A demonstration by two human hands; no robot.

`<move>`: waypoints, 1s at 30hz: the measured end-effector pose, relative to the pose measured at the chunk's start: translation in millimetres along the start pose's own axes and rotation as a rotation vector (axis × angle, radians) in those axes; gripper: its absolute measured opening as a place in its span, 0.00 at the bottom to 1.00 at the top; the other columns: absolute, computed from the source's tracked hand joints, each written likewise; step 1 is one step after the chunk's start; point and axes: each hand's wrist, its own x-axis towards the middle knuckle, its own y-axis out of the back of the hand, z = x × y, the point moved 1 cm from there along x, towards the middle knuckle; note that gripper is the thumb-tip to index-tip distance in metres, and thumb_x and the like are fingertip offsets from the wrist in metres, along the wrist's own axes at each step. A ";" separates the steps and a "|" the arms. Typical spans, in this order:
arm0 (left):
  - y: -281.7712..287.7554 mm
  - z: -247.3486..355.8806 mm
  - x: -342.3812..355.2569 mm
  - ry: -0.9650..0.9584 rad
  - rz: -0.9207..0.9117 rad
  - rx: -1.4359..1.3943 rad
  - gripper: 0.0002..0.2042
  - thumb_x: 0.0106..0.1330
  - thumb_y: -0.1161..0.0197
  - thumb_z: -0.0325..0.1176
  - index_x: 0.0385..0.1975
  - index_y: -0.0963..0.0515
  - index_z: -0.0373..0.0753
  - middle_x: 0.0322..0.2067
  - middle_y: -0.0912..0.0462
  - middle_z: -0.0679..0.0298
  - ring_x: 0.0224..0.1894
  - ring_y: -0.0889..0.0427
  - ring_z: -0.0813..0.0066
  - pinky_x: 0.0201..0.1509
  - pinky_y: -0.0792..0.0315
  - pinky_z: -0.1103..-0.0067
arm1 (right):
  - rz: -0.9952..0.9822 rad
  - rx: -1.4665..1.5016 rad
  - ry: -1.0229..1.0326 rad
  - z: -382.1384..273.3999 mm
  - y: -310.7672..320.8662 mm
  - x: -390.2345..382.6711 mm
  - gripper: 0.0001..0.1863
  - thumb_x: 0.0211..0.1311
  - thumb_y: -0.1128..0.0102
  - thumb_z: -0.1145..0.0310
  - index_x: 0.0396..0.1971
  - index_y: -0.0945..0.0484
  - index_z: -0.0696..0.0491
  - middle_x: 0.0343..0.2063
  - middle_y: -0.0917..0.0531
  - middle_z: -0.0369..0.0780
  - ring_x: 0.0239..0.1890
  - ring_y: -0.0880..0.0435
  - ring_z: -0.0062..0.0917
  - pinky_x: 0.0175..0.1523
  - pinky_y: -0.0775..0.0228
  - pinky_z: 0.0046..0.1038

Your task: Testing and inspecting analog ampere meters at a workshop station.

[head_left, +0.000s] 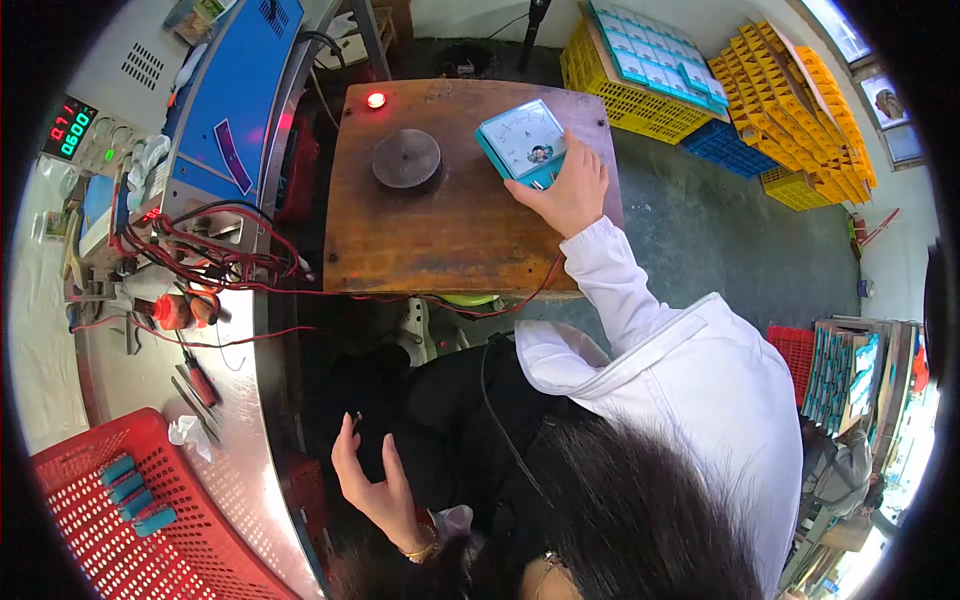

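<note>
- The right hand [572, 190] has its grip closed on the lower right corner of a teal panel meter [523, 142], which is tilted on the far right part of the brown wooden table [440, 235].
- The left hand [377, 485] is released, fingers spread, holding nothing, low near the dark lap.
- Left of the meter, a dark round disc [406, 159] sits on the table, with a red lamp [376, 99] glowing beyond it.
- Red wires [215, 255] run across the metal bench to the left.
- A red basket [110, 520] holds several teal pieces [135, 495].

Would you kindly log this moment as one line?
right hand: holding teal panel meter on wooden stand | left hand: open, empty | red lamp: lit
</note>
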 end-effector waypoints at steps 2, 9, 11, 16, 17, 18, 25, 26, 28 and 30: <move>-1.5 -1.3 -1.4 0.006 -0.012 0.008 0.26 0.61 0.31 0.19 0.61 0.25 0.32 0.52 0.18 0.52 0.53 0.19 0.60 0.58 0.26 0.70 | 0.031 -0.032 0.022 -0.6 -0.5 -1.7 0.59 0.37 0.21 0.38 0.65 0.35 0.61 0.56 0.23 0.50 0.62 0.27 0.46 0.67 0.41 0.49; -6.9 -7.7 -7.4 0.016 -0.028 -0.008 0.26 0.62 0.31 0.20 0.62 0.25 0.33 0.54 0.19 0.52 0.53 0.19 0.60 0.58 0.26 0.70 | -0.024 -0.022 0.002 7.7 -4.2 -1.4 0.62 0.36 0.21 0.36 0.67 0.36 0.61 0.59 0.24 0.49 0.64 0.29 0.45 0.68 0.45 0.57; -7.7 -9.4 -8.4 0.023 -0.028 0.004 0.26 0.62 0.31 0.20 0.62 0.25 0.33 0.54 0.19 0.52 0.53 0.19 0.60 0.58 0.25 0.70 | -0.065 0.012 -0.017 12.7 -4.7 -0.7 0.63 0.35 0.21 0.35 0.68 0.37 0.60 0.61 0.26 0.49 0.66 0.31 0.46 0.70 0.49 0.64; -1.2 -12.7 -4.8 0.070 -0.055 -0.008 0.28 0.61 0.30 0.20 0.63 0.26 0.33 0.55 0.19 0.52 0.54 0.19 0.59 0.58 0.25 0.70 | 0.004 -0.041 0.127 1.3 0.7 3.1 0.58 0.37 0.21 0.37 0.64 0.33 0.61 0.56 0.22 0.50 0.61 0.25 0.46 0.66 0.38 0.47; 3.0 -14.9 -2.0 0.077 -0.033 -0.010 0.28 0.61 0.30 0.20 0.63 0.26 0.33 0.55 0.19 0.52 0.54 0.19 0.59 0.58 0.25 0.70 | 0.006 -0.031 0.147 -1.7 -0.6 2.2 0.58 0.37 0.21 0.37 0.64 0.33 0.61 0.56 0.22 0.50 0.61 0.25 0.46 0.66 0.38 0.47; 9.6 -17.6 1.9 0.042 -0.047 -0.029 0.28 0.60 0.29 0.20 0.63 0.26 0.33 0.55 0.19 0.52 0.54 0.20 0.59 0.58 0.25 0.70 | -0.010 0.002 0.130 -3.8 -4.6 0.7 0.58 0.36 0.21 0.37 0.64 0.33 0.60 0.57 0.22 0.49 0.61 0.25 0.44 0.66 0.40 0.51; 78.7 -68.8 11.9 0.011 -0.060 -0.019 0.31 0.57 0.27 0.22 0.64 0.26 0.38 0.57 0.20 0.53 0.55 0.19 0.59 0.56 0.21 0.72 | 0.005 0.143 0.276 -77.8 -9.3 -33.7 0.52 0.42 0.18 0.42 0.58 0.28 0.68 0.53 0.21 0.57 0.56 0.22 0.50 0.62 0.31 0.43; 85.4 -79.6 6.1 0.010 -0.032 -0.009 0.31 0.57 0.26 0.22 0.63 0.25 0.37 0.57 0.20 0.54 0.55 0.19 0.59 0.56 0.21 0.72 | -0.141 0.146 0.223 -87.2 -10.0 -36.1 0.52 0.42 0.17 0.43 0.58 0.28 0.68 0.54 0.22 0.58 0.57 0.23 0.50 0.64 0.33 0.43; 99.9 -95.0 -0.6 -0.029 0.036 -0.034 0.29 0.57 0.26 0.24 0.62 0.25 0.37 0.55 0.18 0.55 0.54 0.19 0.58 0.55 0.21 0.70 | -0.051 0.258 0.291 -69.6 -26.2 -42.4 0.50 0.45 0.17 0.46 0.58 0.28 0.70 0.56 0.23 0.58 0.59 0.24 0.47 0.66 0.35 0.43; 117.2 -105.5 -17.8 -0.047 0.134 -0.002 0.27 0.59 0.27 0.28 0.61 0.24 0.37 0.51 0.18 0.53 0.53 0.19 0.54 0.56 0.23 0.67 | -0.056 0.454 0.365 -79.4 -39.5 -57.2 0.52 0.49 0.19 0.47 0.65 0.32 0.65 0.63 0.27 0.55 0.65 0.29 0.45 0.71 0.38 0.44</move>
